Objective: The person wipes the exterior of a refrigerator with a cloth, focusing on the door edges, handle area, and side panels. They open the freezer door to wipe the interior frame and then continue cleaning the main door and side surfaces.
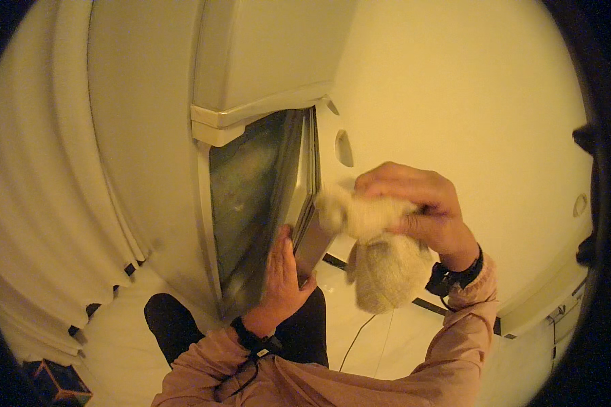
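Observation:
My left hand [285,277] lies along the lower edge of a dark, slanted panel [247,198] in a pale cabinet or appliance; its fingers are extended and its thumb stands apart. To the right, my right hand [412,208] grips a pale, fluffy item [369,213], blurred, perhaps a plush toy or a cloth. A rounded, furry part [389,272] hangs below that hand. The upper end of the item is close to the panel's metallic side edge [305,203]. Both wrists wear black bands.
A pale curtain [40,178] hangs at the left. A broad pale surface [438,102] with recessed ovals is on the right. Below are a light floor [361,351] with a thin dark cable, my dark-clad knees, and a dark box-like thing with orange edges [56,381] at the lower left.

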Motion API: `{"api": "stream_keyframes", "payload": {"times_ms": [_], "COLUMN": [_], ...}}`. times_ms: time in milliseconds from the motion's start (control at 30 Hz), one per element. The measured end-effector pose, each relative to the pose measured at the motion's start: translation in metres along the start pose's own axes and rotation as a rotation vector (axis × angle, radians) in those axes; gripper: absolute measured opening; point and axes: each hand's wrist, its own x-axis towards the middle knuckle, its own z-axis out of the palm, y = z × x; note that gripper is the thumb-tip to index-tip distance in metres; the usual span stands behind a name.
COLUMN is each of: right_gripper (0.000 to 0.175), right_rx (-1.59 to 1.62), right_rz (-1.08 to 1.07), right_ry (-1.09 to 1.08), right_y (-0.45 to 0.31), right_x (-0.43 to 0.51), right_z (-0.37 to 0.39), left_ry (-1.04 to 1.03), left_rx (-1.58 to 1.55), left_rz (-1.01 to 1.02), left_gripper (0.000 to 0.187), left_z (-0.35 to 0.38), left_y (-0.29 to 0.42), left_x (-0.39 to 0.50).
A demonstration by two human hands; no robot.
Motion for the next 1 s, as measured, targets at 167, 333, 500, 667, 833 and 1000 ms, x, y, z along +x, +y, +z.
{"api": "stream_keyframes", "payload": {"times_ms": [167,333,500,667,833,1000], "right_gripper": [0.038,0.043,0.045,0.046,0.043,0.044], "right_rx": [0.486,0.704,0.852,1.046,0.958,0.928], "right_rz": [0.232,0.335,0.357,0.326,0.363,0.369], "right_ry": [0.303,0.539,0.608,0.579,0.626,0.659], "right_y": [0.038,0.064,0.088,0.106,0.111,0.109], "right_x": [-0.034,-0.054,-0.06,-0.053,-0.051,-0.053], "right_z": [0.014,0.028,0.04,0.052,0.061,0.068], "left_ry": [0.016,0.049,0.139,0.19,0.259,0.229], "left_rx": [0.064,0.308,0.5,0.503,0.472,0.471], "left_rz": [0.083,0.107,0.169,0.184,0.121,0.135], "left_gripper": [0.105,0.096,0.097,0.102,0.105,0.106], "left_z": [-0.015,-0.051,-0.089,-0.111,-0.13,-0.13], "left_y": [-0.013,-0.033,-0.052,-0.079,-0.102,-0.105], "left_x": [0.01,0.007,-0.003,0.005,0.022,0.027]}}
